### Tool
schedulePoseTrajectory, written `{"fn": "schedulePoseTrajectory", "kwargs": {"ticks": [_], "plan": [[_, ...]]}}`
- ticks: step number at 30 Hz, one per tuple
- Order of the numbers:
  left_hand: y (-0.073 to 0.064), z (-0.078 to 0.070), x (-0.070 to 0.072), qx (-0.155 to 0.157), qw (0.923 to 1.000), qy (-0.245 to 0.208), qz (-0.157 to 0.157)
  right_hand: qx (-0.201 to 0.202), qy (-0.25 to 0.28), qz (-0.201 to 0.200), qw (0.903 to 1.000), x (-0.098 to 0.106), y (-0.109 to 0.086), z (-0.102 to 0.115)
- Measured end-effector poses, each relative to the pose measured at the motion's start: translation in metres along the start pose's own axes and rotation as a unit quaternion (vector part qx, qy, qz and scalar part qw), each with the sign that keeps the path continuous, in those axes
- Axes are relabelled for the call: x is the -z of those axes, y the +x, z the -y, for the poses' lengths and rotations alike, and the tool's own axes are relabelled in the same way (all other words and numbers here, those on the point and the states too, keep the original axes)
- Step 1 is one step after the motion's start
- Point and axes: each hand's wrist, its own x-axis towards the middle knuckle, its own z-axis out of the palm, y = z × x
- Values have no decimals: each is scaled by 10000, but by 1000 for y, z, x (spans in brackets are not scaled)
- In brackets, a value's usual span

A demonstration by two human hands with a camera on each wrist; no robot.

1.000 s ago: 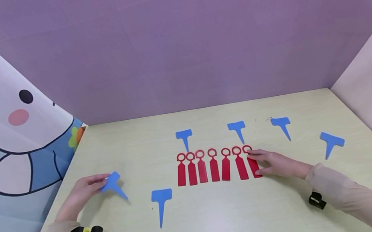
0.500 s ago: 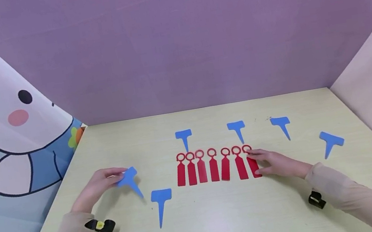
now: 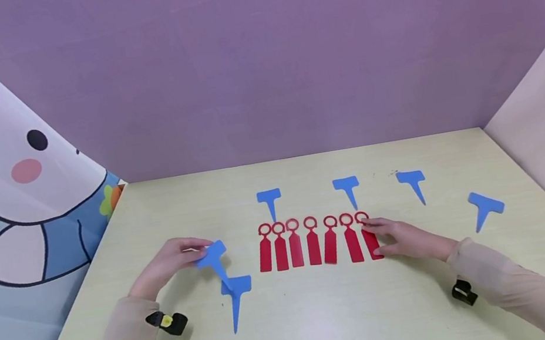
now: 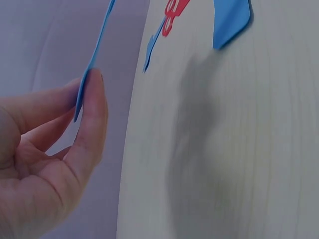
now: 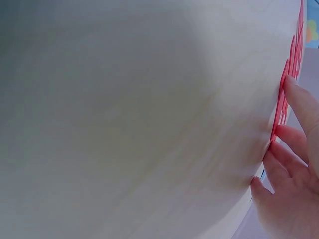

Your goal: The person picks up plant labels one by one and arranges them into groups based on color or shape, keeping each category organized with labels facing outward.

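Observation:
My left hand [image 3: 172, 263] pinches a blue T-shaped plant label [image 3: 212, 255] by its wide head, between thumb and fingers. The label is held above the table, its pointed stem slanting down and overlapping the head of another blue plant label [image 3: 237, 300] that lies flat. In the left wrist view the held label [image 4: 94, 59] shows edge-on. My right hand [image 3: 406, 239] rests on the rightmost red ring-topped tag [image 3: 371, 243], fingers near its ring and thumb at its lower end. Several more red tags [image 3: 314, 249] lie side by side to its left.
Behind the red row lie blue plant labels [image 3: 268, 197], with others [image 3: 411, 179] farther right and one [image 3: 484, 209] beyond my right hand. A purple backdrop [image 3: 287, 60] stands at the pale table's [image 3: 329, 327] far edge. A cartoon-printed cloth [image 3: 4, 200] hangs at left.
My left hand has moved right and slightly away from me with the blue plant label, which now overlaps the one lying flat. The right hand stays on the end red tag.

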Motion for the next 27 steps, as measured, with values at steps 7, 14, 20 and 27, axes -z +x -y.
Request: {"fn": "schedulePoseTrajectory", "kwargs": {"ticks": [7,14,20,27], "plan": [[8,-10,-14,-129,9996,-67,229,-2,25,16,10000,0,1,0],[14,-18,-28,-277,9986,-56,457,-31,88,14,10000,0,0,0],[18,-21,-37,-397,9971,4,652,-26,72,15,10000,0,0,1],[23,-29,-52,-141,9972,122,724,-26,91,23,10000,2,-1,4]]}}
